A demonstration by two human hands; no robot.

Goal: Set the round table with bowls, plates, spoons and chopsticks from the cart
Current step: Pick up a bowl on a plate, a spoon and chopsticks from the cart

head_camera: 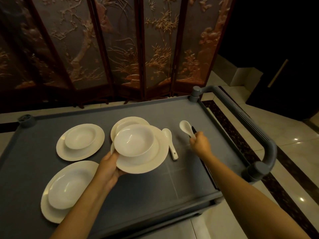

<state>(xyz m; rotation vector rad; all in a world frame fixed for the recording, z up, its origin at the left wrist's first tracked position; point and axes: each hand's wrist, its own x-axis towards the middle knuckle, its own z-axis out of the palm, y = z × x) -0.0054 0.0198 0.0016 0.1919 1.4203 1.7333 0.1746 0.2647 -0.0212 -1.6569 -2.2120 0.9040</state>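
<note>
Fingers (193,139) of the right hand (201,145) pinch a soup spoon (185,126) and chopsticks (194,130) at the cart's (155,195) three o'clock, while the left hand (110,163) grips a plate (146,163) whose loose bowl (133,141) could slide off if tilted.

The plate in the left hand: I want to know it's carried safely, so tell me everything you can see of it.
The plate is round, white and glossy, ceramic by its look, with a broad flat rim. A white bowl sits upright on it. The left hand grips its left edge, thumb on the rim, palm beneath, holding it roughly level over the grey cart. Its far edge overlaps a second plate lying on the cart.
</note>
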